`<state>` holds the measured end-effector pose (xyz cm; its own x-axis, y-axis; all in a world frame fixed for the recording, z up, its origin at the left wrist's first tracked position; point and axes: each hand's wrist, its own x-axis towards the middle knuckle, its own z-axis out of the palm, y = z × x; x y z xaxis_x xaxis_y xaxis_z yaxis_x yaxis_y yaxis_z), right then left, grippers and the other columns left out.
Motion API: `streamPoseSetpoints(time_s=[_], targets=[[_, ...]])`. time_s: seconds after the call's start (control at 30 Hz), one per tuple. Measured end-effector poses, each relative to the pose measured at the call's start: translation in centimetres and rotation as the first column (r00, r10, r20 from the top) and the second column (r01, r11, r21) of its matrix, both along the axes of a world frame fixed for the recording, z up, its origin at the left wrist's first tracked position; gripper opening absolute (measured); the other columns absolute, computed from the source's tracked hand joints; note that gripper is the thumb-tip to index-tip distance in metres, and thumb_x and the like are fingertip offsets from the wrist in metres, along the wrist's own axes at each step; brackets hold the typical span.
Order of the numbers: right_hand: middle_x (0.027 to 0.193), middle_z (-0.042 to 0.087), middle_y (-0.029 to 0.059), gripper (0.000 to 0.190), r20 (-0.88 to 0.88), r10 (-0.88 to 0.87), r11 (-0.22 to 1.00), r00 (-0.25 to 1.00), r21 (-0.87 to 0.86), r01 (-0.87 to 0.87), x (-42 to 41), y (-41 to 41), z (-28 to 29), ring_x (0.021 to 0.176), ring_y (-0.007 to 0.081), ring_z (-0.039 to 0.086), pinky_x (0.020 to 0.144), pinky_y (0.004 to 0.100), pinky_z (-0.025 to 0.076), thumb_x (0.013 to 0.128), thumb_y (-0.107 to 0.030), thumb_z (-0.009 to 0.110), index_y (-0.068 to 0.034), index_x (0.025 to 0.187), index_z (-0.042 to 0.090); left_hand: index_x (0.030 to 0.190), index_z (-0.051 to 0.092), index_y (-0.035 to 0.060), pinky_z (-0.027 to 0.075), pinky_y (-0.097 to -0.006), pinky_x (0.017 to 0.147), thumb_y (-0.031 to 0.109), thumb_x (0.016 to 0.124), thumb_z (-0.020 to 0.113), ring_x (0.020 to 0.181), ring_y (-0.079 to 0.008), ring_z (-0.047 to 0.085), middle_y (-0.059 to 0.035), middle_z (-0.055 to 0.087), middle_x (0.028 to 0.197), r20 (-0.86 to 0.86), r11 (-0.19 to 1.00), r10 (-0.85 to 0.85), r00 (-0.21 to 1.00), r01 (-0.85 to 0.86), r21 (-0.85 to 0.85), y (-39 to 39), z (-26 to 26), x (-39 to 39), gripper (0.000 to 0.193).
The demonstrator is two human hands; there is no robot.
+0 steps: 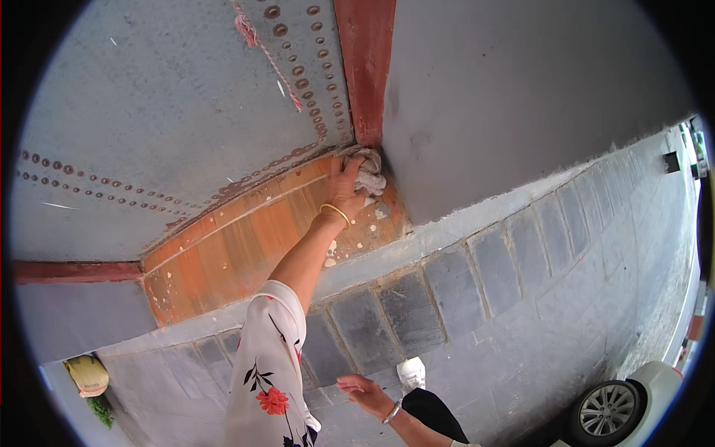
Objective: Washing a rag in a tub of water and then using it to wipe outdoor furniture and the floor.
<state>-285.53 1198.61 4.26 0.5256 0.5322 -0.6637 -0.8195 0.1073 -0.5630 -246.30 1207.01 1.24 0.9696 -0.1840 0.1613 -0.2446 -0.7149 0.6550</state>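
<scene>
My left hand (345, 187), with a gold-coloured bangle at the wrist, holds a crumpled grey-brown cloth (368, 173). The cloth touches the foot of the red door-frame post (366, 72), at the inner corner of the orange-brown doorway floor (262, 229). Pale spots mark that floor around the hand. Behind it stands a grey door (167, 100) with rows of rusty studs, and a pink-and-white cord (273, 61) hangs on it. Lower down, my right hand (363, 391), wearing a silver-coloured bracelet, hovers over the paving with its fingers loosely bent and nothing in them.
A grey wall (503, 95) rises right of the post. Dark paving slabs (410, 313) run along a raised pale edge. My white shoe (412, 373) stands on the ground. A filled sack (88, 375) lies at lower left, and a parked car's wheel (609, 410) shows at lower right.
</scene>
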Motion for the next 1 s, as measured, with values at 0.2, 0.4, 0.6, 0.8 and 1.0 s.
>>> streamPoseSetpoints(time_s=[0.2,0.4,0.6,0.8,1.0], targets=[[0.117,0.057,0.0119,0.038,0.049,0.01,0.999,0.999,-0.033,-0.008,-0.6,-0.9,0.1,0.108,0.0184,0.055,0.087,0.0296,0.046,0.084,-0.001,0.043,-0.001,0.121,0.049,0.124,0.039,0.0037,0.031,-0.0386,0.102,0.0,0.065,0.063,0.12,-0.0387,0.034,-0.022,0.026,0.132,0.5,0.975,0.046,0.865,0.07,-0.21,-1.0,11.9,1.5,0.063],[0.111,0.06,0.0129,0.033,0.024,-0.007,0.998,1.0,-0.054,0.008,0.2,0.1,0.9,0.104,0.0187,0.058,0.09,0.0286,0.046,0.084,0.002,0.046,0.002,0.116,0.051,0.124,0.037,0.003,0.034,-0.039,0.1,0.0,0.065,0.063,0.118,-0.0398,0.037,-0.0215,0.037,0.125,0.394,0.985,0.06,0.917,0.01,-0.173,-1.8,4.1,1.7,0.065],[0.114,0.058,0.0136,0.036,0.095,-0.12,0.992,0.988,0.048,0.116,-2.1,-0.9,0.0,0.105,0.0204,0.057,0.09,0.03,0.046,0.083,0.004,0.043,0.001,0.117,0.051,0.119,0.053,0.0123,0.036,-0.0435,0.099,0.022,0.062,0.072,0.118,-0.0356,0.04,-0.0107,0.04,0.13,-0.029,0.958,-0.041,0.999,0.048,0.283,-2.5,4.1,1.2,0.06],[0.114,0.058,0.0146,0.036,0.162,-0.122,0.992,0.979,0.029,0.119,-1.2,-1.2,1.0,0.106,0.0212,0.057,0.092,0.0311,0.045,0.081,0.006,0.042,0.002,0.116,0.05,0.12,0.056,0.0179,0.038,-0.0435,0.093,0.031,0.061,0.07,0.114,-0.0311,0.042,-0.0067,0.049,0.127,-0.007,0.91,0.071,0.997,-0.061,0.411,-3.0,0.2,-1.2,0.062],[0.115,0.057,0.0149,0.039,0.144,0.021,0.999,0.989,0.022,-0.024,-2.6,-1.6,0.7,0.107,0.0216,0.057,0.093,0.0326,0.045,0.079,0.005,0.042,0.001,0.117,0.05,0.107,0.061,0.0121,0.046,-0.0355,0.084,0.017,0.055,0.072,0.098,-0.027,0.056,-0.0081,0.055,0.098,-0.514,0.717,-0.645,0.566,0.68,-0.152,-1.8,0.6,-20.9,0.053]])
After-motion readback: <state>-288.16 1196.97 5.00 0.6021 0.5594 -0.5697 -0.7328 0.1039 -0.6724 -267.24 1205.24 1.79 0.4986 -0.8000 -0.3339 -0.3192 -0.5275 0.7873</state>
